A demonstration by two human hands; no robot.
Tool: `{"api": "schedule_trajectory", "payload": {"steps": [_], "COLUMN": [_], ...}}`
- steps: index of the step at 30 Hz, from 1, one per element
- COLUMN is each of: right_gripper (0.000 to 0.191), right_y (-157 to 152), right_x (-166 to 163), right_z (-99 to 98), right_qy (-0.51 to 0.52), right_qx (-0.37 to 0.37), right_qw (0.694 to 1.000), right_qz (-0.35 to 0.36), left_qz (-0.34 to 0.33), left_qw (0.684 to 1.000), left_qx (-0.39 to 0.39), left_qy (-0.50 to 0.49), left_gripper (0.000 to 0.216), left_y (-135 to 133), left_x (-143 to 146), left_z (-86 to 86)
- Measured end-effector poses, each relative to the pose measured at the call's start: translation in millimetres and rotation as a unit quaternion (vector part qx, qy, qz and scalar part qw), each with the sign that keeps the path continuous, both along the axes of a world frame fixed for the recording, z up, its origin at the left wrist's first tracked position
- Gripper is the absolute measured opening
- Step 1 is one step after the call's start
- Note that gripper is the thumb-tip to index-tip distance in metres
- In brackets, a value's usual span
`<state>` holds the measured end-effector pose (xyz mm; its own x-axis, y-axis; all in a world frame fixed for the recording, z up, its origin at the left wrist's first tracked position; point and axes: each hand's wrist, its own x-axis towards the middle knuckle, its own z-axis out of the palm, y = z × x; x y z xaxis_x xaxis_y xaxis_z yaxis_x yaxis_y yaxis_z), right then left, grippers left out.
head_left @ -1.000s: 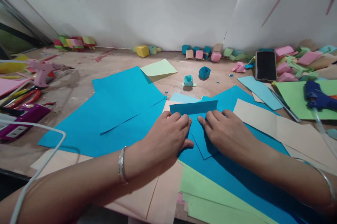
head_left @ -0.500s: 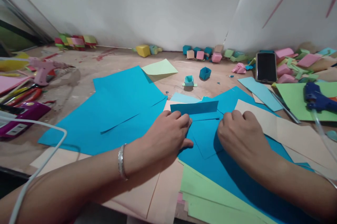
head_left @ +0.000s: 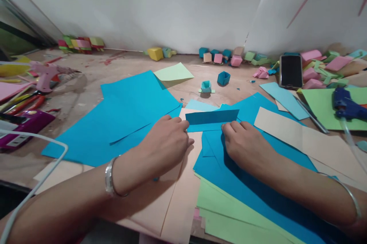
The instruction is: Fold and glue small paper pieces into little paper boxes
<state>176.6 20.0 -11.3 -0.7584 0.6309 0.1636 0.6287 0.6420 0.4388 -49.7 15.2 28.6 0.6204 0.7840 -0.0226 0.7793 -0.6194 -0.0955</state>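
Observation:
A small blue paper piece point(head_left: 211, 121) lies folded on the table, its far flap standing up as a strip. My left hand point(head_left: 166, 142) presses its fingertips on the left end of the crease, fingers curled. At the right part of the fold my right hand point(head_left: 243, 144) presses down with its fingers bent. Both wrists wear a silver bangle. Under the piece lie large blue sheets point(head_left: 129, 114) and peach sheets point(head_left: 183, 190).
Green sheets point(head_left: 229, 217) lie near the front edge. A phone point(head_left: 291, 71) and a blue glue gun point(head_left: 345, 107) are at the right; a pink glue gun point(head_left: 46, 74) and tools are at the left. Small folded paper boxes point(head_left: 223, 78) line the wall. A white cable point(head_left: 34, 183) crosses front left.
My left hand slid left along the crease to the strip's left end. My right hand ran right along the fold, then came back towards the middle.

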Motion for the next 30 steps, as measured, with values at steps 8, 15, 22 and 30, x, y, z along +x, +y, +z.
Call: {"api": "schedule_trajectory", "payload": {"steps": [8, 15, 22, 30], "right_gripper": [0.024, 0.023, 0.021, 0.028], "right_y": [-1.6, -1.8, 10.8, 16.4], "right_x": [-1.9, -3.7, 6.1, 10.4], "right_z": [-1.5, 15.9, 29.5, 23.6], "right_qy": [-0.008, 0.084, 0.218, 0.390], "right_qx": [0.005, 0.106, 0.139, -0.098], "right_qw": [1.000, 0.991, 0.966, 0.915], "right_qz": [0.005, -0.020, -0.030, -0.044], "left_qz": [0.098, 0.077, 0.092, 0.113], "left_qw": [0.976, 0.964, 0.908, 0.770], "left_qx": [0.171, 0.065, 0.028, -0.082], "left_qy": [-0.089, -0.248, -0.409, -0.622], "left_gripper": [0.035, 0.005, 0.004, 0.016], "left_y": [23.3, 40.9, 32.8, 32.8], "left_x": [0.0, -3.8, 1.2, 5.4], "left_z": [-8.1, -26.4, -15.2, -15.8]}}
